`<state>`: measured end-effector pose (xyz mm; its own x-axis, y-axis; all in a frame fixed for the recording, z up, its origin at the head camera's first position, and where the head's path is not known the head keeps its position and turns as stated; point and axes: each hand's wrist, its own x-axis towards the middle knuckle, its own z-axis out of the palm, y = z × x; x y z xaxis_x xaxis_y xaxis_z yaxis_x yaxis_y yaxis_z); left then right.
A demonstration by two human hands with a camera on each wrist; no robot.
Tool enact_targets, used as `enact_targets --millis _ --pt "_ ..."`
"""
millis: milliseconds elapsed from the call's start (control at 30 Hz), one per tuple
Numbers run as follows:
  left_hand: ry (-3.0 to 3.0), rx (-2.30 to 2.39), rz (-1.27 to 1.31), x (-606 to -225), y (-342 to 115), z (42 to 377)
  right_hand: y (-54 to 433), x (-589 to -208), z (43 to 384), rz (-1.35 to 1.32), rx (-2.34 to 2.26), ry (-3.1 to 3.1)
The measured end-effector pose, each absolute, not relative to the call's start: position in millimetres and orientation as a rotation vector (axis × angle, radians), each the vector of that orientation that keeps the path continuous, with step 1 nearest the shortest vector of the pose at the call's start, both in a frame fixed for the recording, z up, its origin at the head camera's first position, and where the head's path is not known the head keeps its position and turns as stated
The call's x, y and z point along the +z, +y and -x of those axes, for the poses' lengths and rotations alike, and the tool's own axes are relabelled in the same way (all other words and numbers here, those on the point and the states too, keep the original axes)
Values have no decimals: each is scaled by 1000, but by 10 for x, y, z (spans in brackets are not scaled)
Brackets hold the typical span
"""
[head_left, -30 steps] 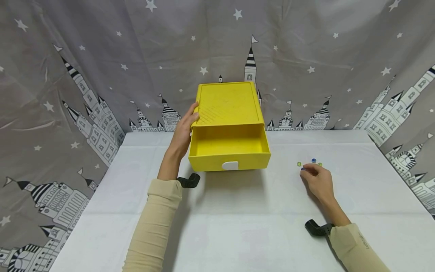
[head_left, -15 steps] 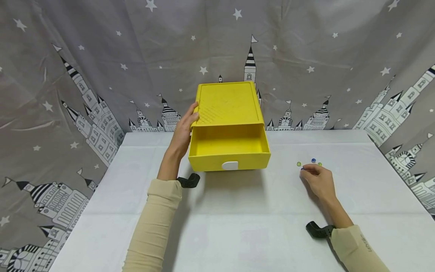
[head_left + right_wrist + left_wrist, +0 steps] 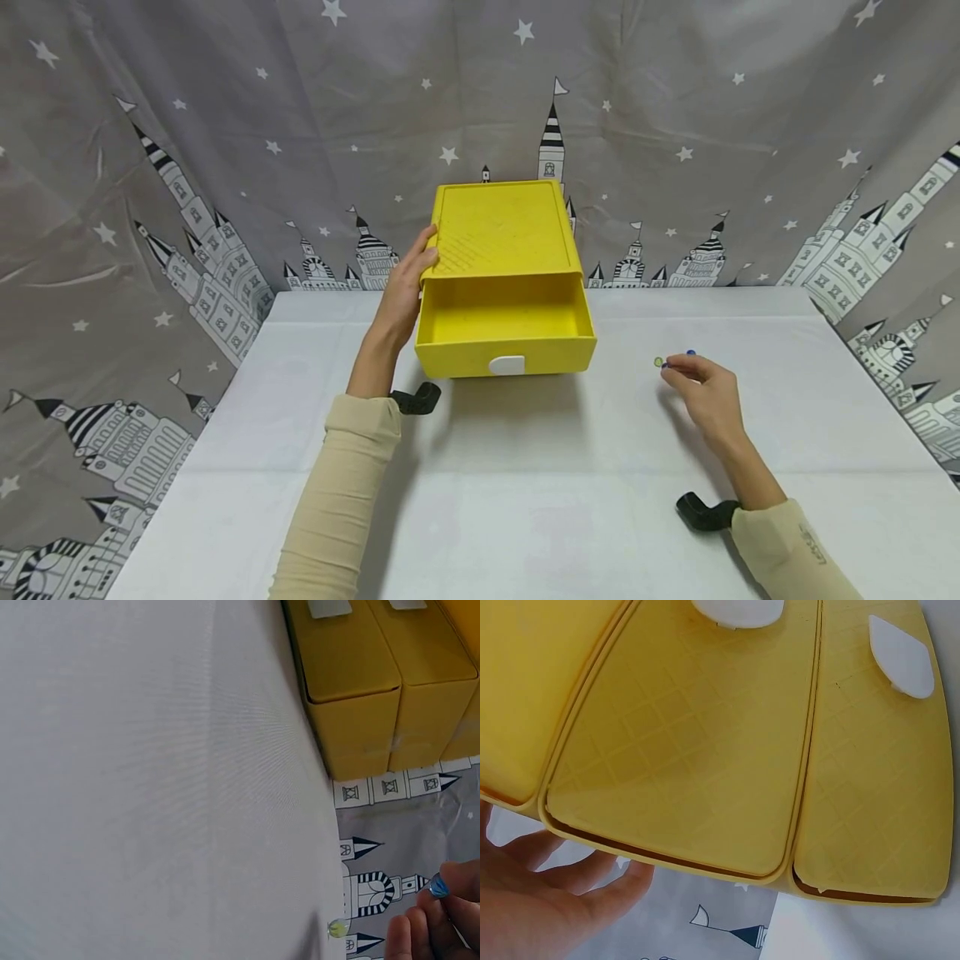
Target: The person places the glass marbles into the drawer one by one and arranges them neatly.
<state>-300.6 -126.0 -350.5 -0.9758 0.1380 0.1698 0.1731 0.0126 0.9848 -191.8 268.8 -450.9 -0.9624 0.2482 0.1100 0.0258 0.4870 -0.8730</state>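
A yellow plastic drawer cabinet (image 3: 502, 225) stands at the back of the table with its top drawer (image 3: 555, 357) pulled out; no contents show in it. Two closed drawers with white tabs lie below it in the left wrist view. My left hand (image 3: 401, 296) rests against the cabinet's left side, fingers extended along it. Between thumb and fingers, my right hand (image 3: 708, 398) pinches a blue-streaked glass marble (image 3: 439, 885), just above the table. Beside its fingertips lies a green marble (image 3: 658, 362), and a second blue marble (image 3: 691, 352) sits just beyond the hand.
A white cloth covers the table (image 3: 510, 517). Behind it hangs a grey curtain (image 3: 337, 125) printed with castles and stars. Each wrist carries a black camera mount, the right one (image 3: 705, 511) low over the cloth.
My right hand has risen slightly with the blue marble in its fingers. A second green marble beyond the hand is now hidden behind it. The left hand and cabinet stay put.
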Motion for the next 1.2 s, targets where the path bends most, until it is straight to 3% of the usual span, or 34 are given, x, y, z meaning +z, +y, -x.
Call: enact_targets --millis 533,1200 --pt "-2206 -2185 335 -3516 -1268 3020 2616 -4429 1880 207 1470 -2486" --pt "-2200 -2173 343 -3525 -1260 3019 2315 -4019 1795 -152 1375 -2405"
